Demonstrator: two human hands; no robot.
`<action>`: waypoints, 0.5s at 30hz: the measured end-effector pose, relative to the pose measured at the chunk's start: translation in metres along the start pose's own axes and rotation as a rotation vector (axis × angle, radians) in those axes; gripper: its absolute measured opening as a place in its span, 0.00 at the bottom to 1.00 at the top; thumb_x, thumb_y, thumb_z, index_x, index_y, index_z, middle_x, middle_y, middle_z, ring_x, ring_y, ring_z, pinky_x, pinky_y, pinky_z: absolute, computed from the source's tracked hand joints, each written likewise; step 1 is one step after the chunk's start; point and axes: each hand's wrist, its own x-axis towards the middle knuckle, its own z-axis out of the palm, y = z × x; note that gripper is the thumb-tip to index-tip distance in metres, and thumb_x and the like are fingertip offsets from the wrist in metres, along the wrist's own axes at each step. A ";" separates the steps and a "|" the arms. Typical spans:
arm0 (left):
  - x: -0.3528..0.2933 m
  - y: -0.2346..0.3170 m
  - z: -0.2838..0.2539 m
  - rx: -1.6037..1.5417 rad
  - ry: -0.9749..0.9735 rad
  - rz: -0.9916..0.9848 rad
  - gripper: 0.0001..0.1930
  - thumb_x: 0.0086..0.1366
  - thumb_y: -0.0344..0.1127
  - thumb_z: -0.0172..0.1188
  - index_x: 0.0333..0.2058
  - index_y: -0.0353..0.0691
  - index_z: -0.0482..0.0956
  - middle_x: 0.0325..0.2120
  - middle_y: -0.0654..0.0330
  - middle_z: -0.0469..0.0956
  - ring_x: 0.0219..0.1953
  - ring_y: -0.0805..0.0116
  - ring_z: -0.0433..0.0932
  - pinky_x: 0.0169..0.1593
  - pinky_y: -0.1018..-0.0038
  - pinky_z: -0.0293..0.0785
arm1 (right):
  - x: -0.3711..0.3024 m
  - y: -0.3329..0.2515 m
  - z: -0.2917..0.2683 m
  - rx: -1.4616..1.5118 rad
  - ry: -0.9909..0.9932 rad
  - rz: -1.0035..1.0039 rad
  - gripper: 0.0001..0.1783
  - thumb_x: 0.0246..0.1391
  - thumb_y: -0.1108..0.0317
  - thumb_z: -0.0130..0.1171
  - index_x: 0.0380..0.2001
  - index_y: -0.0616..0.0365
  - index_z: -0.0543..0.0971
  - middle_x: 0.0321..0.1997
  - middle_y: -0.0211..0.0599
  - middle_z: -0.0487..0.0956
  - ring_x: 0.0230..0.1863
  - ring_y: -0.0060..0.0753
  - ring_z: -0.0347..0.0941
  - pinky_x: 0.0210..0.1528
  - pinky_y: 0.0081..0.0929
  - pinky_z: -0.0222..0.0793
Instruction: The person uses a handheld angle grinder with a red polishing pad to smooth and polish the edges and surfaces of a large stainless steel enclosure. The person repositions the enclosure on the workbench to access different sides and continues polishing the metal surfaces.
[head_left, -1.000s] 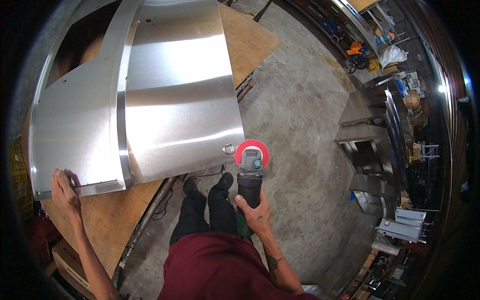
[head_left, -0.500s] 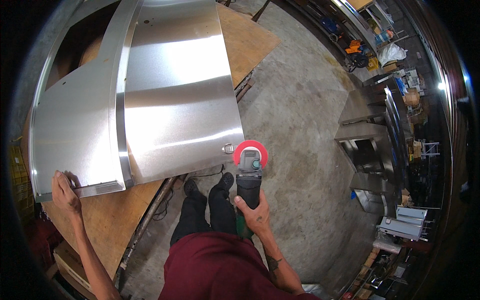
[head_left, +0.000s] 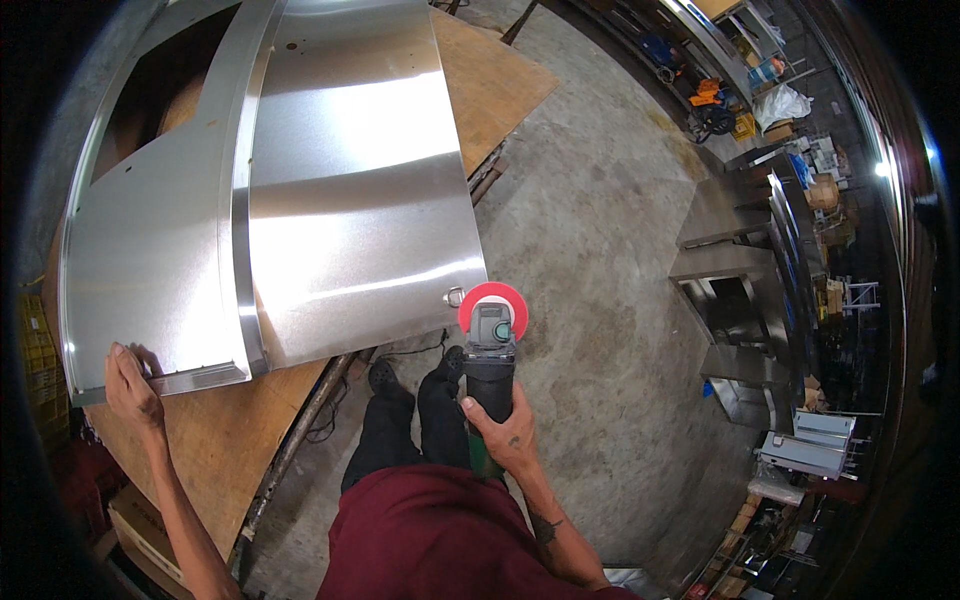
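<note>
My right hand [head_left: 505, 432] is wrapped round the dark body of an angle grinder [head_left: 490, 378]. A red disc [head_left: 516, 295] shows round the grinder's grey head, at the near right corner of a shiny sheet-metal panel [head_left: 365, 240]. Whether disc and metal touch, I cannot tell. Close to the disc, a small metal ring [head_left: 453, 297] sits on the sheet. At the panel's near left corner, my left hand [head_left: 133, 385] grips the folded edge, fingertips over its lip. A raised strip [head_left: 243, 190] divides the panel, and its left part has a large cutout.
Under the panel lies a plywood board [head_left: 245, 440] with a pipe [head_left: 290, 450] along its near edge. A thin cable [head_left: 415, 348] runs on the concrete floor by my feet. Metal housings [head_left: 735, 270] stand at the right; yellow crates [head_left: 42, 370] are at the far left.
The grinder and my right hand have shifted slightly left, bringing the disc further over the panel's corner. My left hand has stayed in place.
</note>
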 end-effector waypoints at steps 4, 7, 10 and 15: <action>0.001 0.006 -0.002 0.008 -0.028 0.043 0.23 0.88 0.40 0.45 0.30 0.32 0.72 0.24 0.58 0.67 0.24 0.68 0.64 0.29 0.68 0.66 | 0.003 0.008 -0.001 0.053 0.080 0.010 0.35 0.62 0.47 0.78 0.59 0.64 0.81 0.50 0.47 0.88 0.50 0.43 0.86 0.56 0.41 0.80; 0.000 0.012 0.000 -0.003 -0.021 0.027 0.24 0.88 0.40 0.45 0.30 0.32 0.72 0.24 0.59 0.67 0.24 0.68 0.64 0.29 0.67 0.66 | 0.005 0.009 -0.004 0.061 0.094 0.025 0.35 0.62 0.46 0.79 0.59 0.64 0.81 0.49 0.47 0.88 0.50 0.42 0.86 0.56 0.41 0.80; 0.001 0.012 -0.001 0.025 -0.022 0.015 0.24 0.88 0.40 0.44 0.30 0.33 0.72 0.23 0.59 0.67 0.24 0.66 0.65 0.30 0.65 0.65 | 0.003 0.002 -0.005 0.028 0.054 0.025 0.34 0.62 0.47 0.79 0.57 0.64 0.81 0.49 0.46 0.88 0.50 0.42 0.86 0.55 0.41 0.80; 0.003 -0.003 -0.002 0.090 -0.001 0.094 0.24 0.88 0.41 0.44 0.30 0.33 0.74 0.23 0.59 0.68 0.24 0.65 0.65 0.32 0.64 0.63 | -0.007 -0.009 0.007 -0.030 -0.009 0.000 0.30 0.63 0.54 0.78 0.58 0.62 0.81 0.49 0.39 0.87 0.49 0.33 0.83 0.55 0.36 0.79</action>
